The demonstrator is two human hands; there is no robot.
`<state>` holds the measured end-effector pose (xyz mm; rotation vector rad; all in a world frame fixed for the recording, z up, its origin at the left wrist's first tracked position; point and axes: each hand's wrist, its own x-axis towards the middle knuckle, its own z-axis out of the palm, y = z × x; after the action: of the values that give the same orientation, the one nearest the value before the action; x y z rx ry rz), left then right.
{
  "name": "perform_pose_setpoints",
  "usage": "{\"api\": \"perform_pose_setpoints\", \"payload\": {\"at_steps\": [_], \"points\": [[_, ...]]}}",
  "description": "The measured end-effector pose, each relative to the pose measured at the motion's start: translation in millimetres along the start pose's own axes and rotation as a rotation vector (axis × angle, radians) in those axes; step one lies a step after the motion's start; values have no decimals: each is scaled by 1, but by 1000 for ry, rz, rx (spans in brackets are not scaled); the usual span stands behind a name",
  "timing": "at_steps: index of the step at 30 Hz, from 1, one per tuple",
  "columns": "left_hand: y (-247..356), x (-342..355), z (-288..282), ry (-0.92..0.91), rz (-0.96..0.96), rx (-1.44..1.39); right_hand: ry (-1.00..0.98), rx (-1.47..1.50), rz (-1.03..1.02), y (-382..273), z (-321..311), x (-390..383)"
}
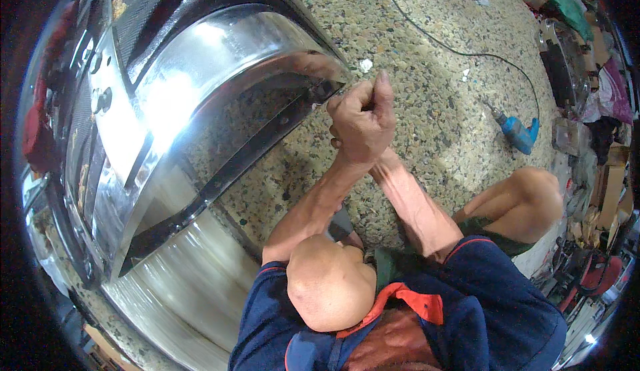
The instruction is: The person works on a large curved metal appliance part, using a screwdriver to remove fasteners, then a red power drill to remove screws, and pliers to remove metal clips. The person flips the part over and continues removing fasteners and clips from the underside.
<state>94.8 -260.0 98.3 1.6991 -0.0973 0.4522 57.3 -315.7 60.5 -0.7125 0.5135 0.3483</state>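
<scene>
My left hand (pixel 363 121) is closed, its thumb pointing up and its fingers curled. Whatever it grips, if anything, is hidden. My right forearm (pixel 420 208) crosses behind the left wrist, and the right hand is mostly covered by the left, so its fingers do not show clearly. Both hands are beside the right end of a dark flat strip (pixel 263 144) that runs along the open edge of a shiny curved metal fender (pixel 227 48). A flat polished plate (pixel 120 114) with bolts is on the fender's left side.
A smooth, whitish curved surface (pixel 180 284) lies below the fender. On the speckled floor (pixel 440 98) to the right rests a blue power drill (pixel 520 134) with a dark cable (pixel 460 52). Boxes, bags and assorted clutter (pixel 610 191) line the right edge. My bent knees flank the forearms.
</scene>
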Motion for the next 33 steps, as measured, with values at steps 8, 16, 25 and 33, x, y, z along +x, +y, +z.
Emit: {"api": "perform_pose_setpoints", "payload": {"at_steps": [8, 16, 25, 33], "points": [[2, 9, 21, -40, 97, 126, 55, 55, 18, 0, -9, 10], [3, 11, 53, -64, 81, 202, 92, 20, 19, -5, -17, 12], [-5, 7, 6, -253, -80, 61, 120, 23, 76, 15, -23, 22], [14, 16, -12, -382, -171, -23, 187, 53, 98, 9, -41, 31]]}}
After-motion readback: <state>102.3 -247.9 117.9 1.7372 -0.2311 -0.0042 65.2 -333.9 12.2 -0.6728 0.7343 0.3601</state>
